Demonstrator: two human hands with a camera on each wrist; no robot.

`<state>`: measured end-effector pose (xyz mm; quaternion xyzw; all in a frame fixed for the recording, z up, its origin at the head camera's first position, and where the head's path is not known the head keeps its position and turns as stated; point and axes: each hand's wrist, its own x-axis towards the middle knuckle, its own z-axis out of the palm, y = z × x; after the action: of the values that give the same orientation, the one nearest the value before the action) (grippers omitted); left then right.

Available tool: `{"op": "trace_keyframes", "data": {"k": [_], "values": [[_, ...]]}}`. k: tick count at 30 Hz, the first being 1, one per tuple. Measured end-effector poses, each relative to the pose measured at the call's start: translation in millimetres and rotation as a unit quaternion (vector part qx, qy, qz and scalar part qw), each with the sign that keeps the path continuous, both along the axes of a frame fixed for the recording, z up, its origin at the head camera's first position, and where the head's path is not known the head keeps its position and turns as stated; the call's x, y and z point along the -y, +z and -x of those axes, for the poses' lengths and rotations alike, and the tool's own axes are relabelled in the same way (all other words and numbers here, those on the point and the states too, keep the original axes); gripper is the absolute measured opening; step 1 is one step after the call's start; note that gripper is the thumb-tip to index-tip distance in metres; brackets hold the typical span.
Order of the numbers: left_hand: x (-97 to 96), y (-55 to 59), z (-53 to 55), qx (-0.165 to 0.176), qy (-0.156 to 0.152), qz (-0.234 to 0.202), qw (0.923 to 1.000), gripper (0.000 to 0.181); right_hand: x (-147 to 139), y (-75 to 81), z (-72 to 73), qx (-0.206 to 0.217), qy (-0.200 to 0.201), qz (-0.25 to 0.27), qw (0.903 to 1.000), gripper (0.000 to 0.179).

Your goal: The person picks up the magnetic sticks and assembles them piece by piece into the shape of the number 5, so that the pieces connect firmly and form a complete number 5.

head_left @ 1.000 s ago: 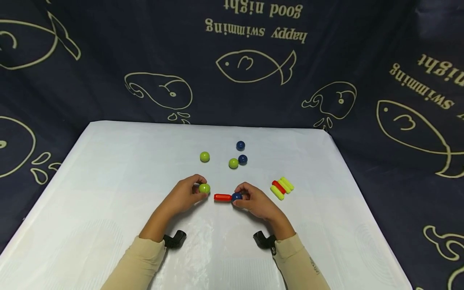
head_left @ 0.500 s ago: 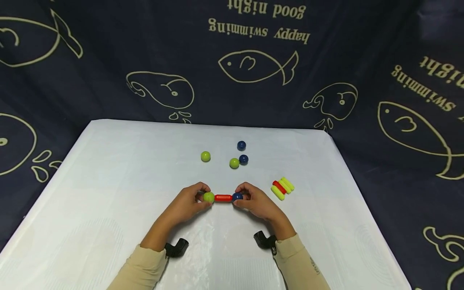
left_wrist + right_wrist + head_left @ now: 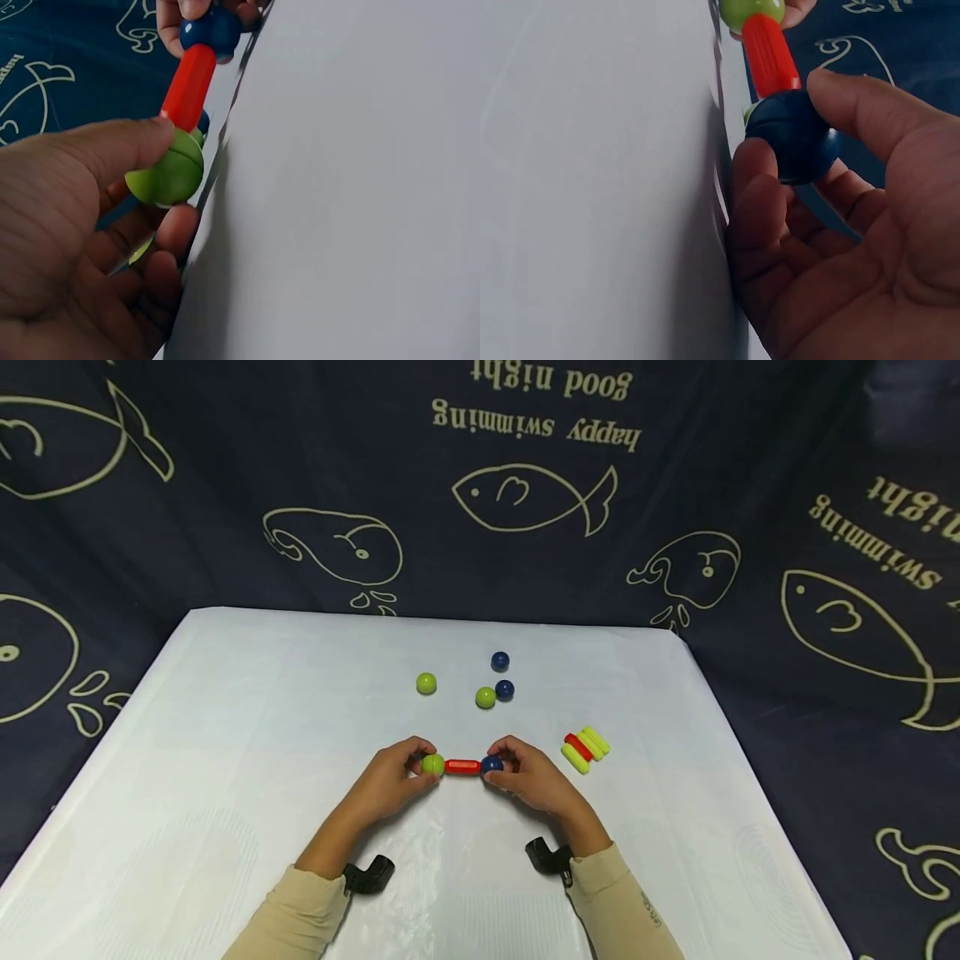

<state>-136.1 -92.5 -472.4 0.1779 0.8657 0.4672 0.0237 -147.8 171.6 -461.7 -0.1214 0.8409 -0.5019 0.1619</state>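
My left hand (image 3: 392, 779) pinches a green ball (image 3: 169, 174) between thumb and fingers. Opposite it, my right hand (image 3: 534, 778) grips a dark blue ball (image 3: 793, 136) the same way. A short red rod (image 3: 462, 767) lies level between the two balls, one end against each, so the three form a straight line. Both wrist views show the rod (image 3: 189, 87) meeting the balls, with a thin seam around each ball. The hands are low over the white table, near its middle.
Beyond the hands sit two green balls (image 3: 426, 683) (image 3: 485, 697) and two blue balls (image 3: 500, 662) (image 3: 505, 691). Right of the right hand, several yellow rods (image 3: 575, 758) and a red rod (image 3: 578, 747) lie side by side. A dark printed cloth (image 3: 525, 568) hangs behind the white table (image 3: 300, 685).
My left hand has moved right and slightly nearer, bringing the green ball against the red rod's free end. The right hand has stayed almost still with the blue ball.
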Motion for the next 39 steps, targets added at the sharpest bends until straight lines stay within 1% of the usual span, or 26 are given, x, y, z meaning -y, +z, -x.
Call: {"op": "trace_keyframes", "data": {"k": [5,9,12,14,16,20,24,26,30,33,36,39], "values": [[-1.2,-5.5,1.4,-0.005,0.021,0.000,0.9998,0.031,-3.6,5.0,-0.1,-0.026,-0.021,-0.039,0.9987,0.029],[-1.5,-8.3,2.8,0.000,0.033,-0.003,0.9995,0.037,-17.2,17.5,0.1,-0.055,-0.058,-0.062,0.9949,0.031],[-1.6,-8.7,3.5,-0.003,0.037,-0.009,0.9993,0.042,-35.5,28.3,-1.1,-0.091,-0.084,-0.096,0.9876,0.032],[-1.5,-8.8,3.5,-0.007,0.036,-0.013,0.9993,0.044,-49.2,33.8,-2.8,-0.114,-0.097,-0.128,0.9804,0.032],[-1.3,-8.9,3.1,-0.014,0.031,-0.016,0.9993,0.044,-62.5,37.8,-5.8,-0.126,-0.104,-0.156,0.9742,0.032],[-0.3,-10.4,3.0,-0.033,0.018,-0.029,0.9989,0.043,-80.4,38.4,-10.6,-0.128,-0.110,-0.189,0.9674,0.029],[1.4,-12.6,4.2,-0.046,0.011,-0.040,0.9981,0.036,-86.6,33.0,-10.7,-0.120,-0.095,-0.207,0.9663,0.028],[2.1,-13.2,4.2,-0.045,0.018,-0.040,0.9980,0.033,-86.6,31.0,-9.6,-0.115,-0.084,-0.211,0.9670,0.027],[2.3,-14.6,4.8,-0.037,0.045,-0.034,0.9977,0.030,-84.3,28.6,-7.9,-0.106,-0.070,-0.210,0.9695,0.025],[2.3,-15.1,5.5,-0.032,0.058,-0.033,0.9972,0.031,-82.1,28.5,-8.5,-0.102,-0.070,-0.205,0.9710,0.029],[2.0,-15.2,6.5,-0.042,0.055,-0.036,0.9969,0.033,-81.0,29.3,-10.2,-0.103,-0.073,-0.209,0.9697,0.033],[0.9,-15.1,7.7,-0.066,0.040,-0.039,0.9962,0.036,-79.8,30.2,-12.0,-0.107,-0.080,-0.226,0.9649,0.033]]}}
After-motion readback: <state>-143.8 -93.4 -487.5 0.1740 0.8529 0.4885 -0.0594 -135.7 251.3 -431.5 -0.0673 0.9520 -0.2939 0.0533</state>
